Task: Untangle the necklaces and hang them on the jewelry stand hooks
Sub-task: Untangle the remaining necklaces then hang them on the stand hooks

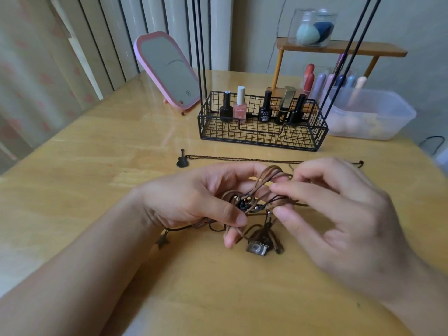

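Both hands pinch the tangled brown-and-black cords (264, 190) just above the wooden surface (97, 151): left hand (194, 202) with thumb and curled fingers, right hand (339, 214) with thumb and forefinger. A camera pendant (257, 248) rests below; behind, a straightened necklace (242, 159) lies before a wire basket (261, 132) holding a "QUMEIER"-like black bottle (265, 107).

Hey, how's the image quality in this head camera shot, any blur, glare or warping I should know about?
Head view: the right hand looks motion-blurred, while the left hand and tangled necklaces are sharper; soft glare streaks the table near the pink mirror; wide-angle warping tilts the black rods; corners are soft.
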`<action>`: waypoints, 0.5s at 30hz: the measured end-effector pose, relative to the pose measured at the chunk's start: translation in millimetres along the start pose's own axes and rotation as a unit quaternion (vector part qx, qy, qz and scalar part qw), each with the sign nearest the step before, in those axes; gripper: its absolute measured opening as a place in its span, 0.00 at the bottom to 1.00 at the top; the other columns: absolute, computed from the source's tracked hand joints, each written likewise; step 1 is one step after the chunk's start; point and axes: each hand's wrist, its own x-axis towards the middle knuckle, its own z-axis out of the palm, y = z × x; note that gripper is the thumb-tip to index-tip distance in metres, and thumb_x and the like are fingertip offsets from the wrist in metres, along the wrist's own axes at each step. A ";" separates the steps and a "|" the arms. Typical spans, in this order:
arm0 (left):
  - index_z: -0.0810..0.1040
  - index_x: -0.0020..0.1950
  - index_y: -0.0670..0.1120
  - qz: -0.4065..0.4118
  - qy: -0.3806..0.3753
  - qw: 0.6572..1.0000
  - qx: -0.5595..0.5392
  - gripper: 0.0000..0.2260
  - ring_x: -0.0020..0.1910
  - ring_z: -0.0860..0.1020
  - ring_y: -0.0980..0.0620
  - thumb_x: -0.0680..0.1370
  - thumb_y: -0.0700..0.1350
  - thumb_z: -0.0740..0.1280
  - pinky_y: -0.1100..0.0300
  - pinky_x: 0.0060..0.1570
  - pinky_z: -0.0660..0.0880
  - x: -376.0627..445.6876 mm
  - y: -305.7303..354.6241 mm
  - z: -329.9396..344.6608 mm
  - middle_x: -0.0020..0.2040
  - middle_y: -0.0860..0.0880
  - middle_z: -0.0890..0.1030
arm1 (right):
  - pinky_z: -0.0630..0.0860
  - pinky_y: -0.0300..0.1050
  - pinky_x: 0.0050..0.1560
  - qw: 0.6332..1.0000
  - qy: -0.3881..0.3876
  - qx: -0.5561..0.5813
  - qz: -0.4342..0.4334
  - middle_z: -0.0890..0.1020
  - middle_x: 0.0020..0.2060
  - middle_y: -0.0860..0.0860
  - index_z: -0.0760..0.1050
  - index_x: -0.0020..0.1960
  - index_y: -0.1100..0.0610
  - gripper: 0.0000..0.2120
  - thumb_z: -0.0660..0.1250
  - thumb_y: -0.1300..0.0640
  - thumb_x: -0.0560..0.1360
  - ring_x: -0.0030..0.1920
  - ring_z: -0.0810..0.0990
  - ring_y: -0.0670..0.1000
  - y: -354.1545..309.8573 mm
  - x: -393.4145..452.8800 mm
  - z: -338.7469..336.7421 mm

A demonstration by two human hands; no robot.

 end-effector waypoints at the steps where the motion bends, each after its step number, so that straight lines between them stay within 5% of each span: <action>1: 0.62 0.70 0.37 -0.004 -0.005 1.000 0.005 0.25 0.31 0.80 0.54 0.74 0.23 0.59 0.63 0.36 0.78 -0.4 0.6 0.2 0.62 0.37 0.72 | 0.74 0.51 0.34 1.000 -0.019 0.008 0.003 0.77 0.46 0.51 0.84 0.53 0.57 0.10 0.69 0.54 0.76 0.42 0.74 0.54 -0.1 0.0 -0.4; 8: 0.63 0.71 0.40 -0.012 -0.003 0.999 0.029 0.27 0.32 0.80 0.53 0.75 0.23 0.60 0.63 0.37 0.78 -2.1 1.1 -1.2 0.61 0.41 0.75 | 0.72 0.49 0.30 0.996 -0.089 0.000 0.010 0.75 0.48 0.46 0.82 0.46 0.53 0.08 0.69 0.50 0.74 0.42 0.70 0.50 -2.7 1.7 -4.2; 15: 0.65 0.71 0.39 -0.013 0.054 0.998 -0.004 0.22 0.30 0.79 0.53 0.77 0.30 0.61 0.59 0.37 0.77 0.5 0.0 -0.8 0.59 0.42 0.78 | 0.74 0.48 0.29 0.995 -0.048 -0.068 -0.063 0.82 0.46 0.49 0.83 0.45 0.56 0.06 0.70 0.55 0.77 0.41 0.76 0.54 1.6 2.5 -4.7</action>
